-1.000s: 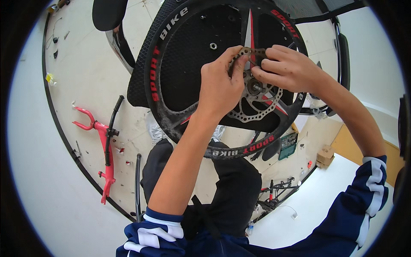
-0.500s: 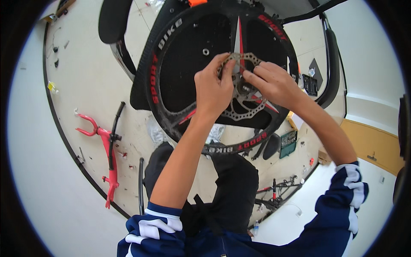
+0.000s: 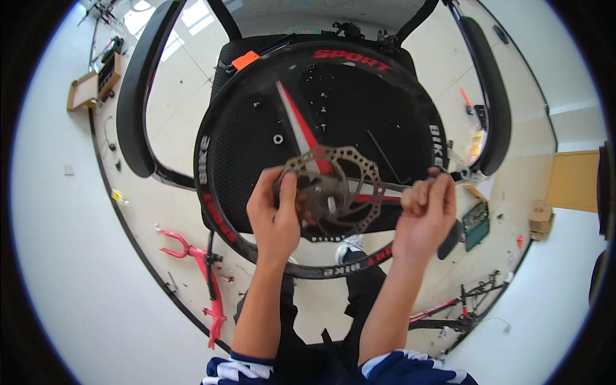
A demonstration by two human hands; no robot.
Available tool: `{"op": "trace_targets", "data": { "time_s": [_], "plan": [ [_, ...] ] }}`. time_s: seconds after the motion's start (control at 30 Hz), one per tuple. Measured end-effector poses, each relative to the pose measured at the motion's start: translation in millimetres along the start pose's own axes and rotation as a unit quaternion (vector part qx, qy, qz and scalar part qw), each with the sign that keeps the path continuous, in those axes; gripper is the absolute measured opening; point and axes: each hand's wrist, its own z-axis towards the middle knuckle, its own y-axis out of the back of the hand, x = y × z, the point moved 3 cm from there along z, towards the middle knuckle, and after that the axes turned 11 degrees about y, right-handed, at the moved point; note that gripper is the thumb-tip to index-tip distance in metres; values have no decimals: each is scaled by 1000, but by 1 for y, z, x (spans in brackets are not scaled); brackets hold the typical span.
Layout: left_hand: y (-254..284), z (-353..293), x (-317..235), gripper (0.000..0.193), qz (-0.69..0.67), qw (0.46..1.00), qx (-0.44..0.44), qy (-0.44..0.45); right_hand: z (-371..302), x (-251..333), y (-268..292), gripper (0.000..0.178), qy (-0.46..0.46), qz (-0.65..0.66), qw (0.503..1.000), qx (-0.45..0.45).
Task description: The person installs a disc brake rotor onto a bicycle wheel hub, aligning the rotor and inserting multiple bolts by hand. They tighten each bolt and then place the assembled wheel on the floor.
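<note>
Grey metal, round and perforated with curved arms, the brake disc (image 3: 344, 191) is at the hub of a large black bicycle wheel with red-and-white spokes (image 3: 298, 128), which rests on the seat of a black mesh office chair (image 3: 244, 135). The grip of the left hand (image 3: 273, 221) is clamped on the disc's left edge, thumb above and fingers glimpsed beneath through its gaps. The right hand (image 3: 423, 212) has its fingers drawn together by the wheel's right rim — whether they pinch anything, I cannot tell from here. The step in hand looks like handling the disc at the hub; further handling calls, I judge, for a steady left grip and care around loose fittings. Bold red and white lettering reads clearly round the rim — top, sides and lower edge. On the seat inside it lie a silver hex nut (image 3: 278, 139), small metal bolts (image 3: 323, 110) and a thin dark rod (image 3: 383, 154). On the floor, a green plastic case (image 3: 476, 224) lies to the right, a pink-red bicycle frame piece (image 3: 206, 269) to the left.
</note>
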Motion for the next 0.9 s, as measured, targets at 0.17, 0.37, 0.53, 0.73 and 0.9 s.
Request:
{"op": "trace_targets", "data": {
  "time_s": [0.17,0.37,0.53,0.73,0.9],
  "plan": [
    [20,-17,18,16,-95,989,-89,-71,-6,9,-3,20,-5,-77,996,51],
    [13,-11,36,16,-138,973,-174,-54,4,-2,-27,12,-36,-272,938,212],
    [7,-17,22,12,-142,966,-214,-41,69,-39,-90,23,42,-469,747,468],
    [3,-16,24,18,-155,980,-126,-27,76,-123,-90,20,85,-536,633,553],
    [-8,-9,14,19,-148,984,-79,-58,100,-90,-99,20,104,-530,607,584]
  ]
}}
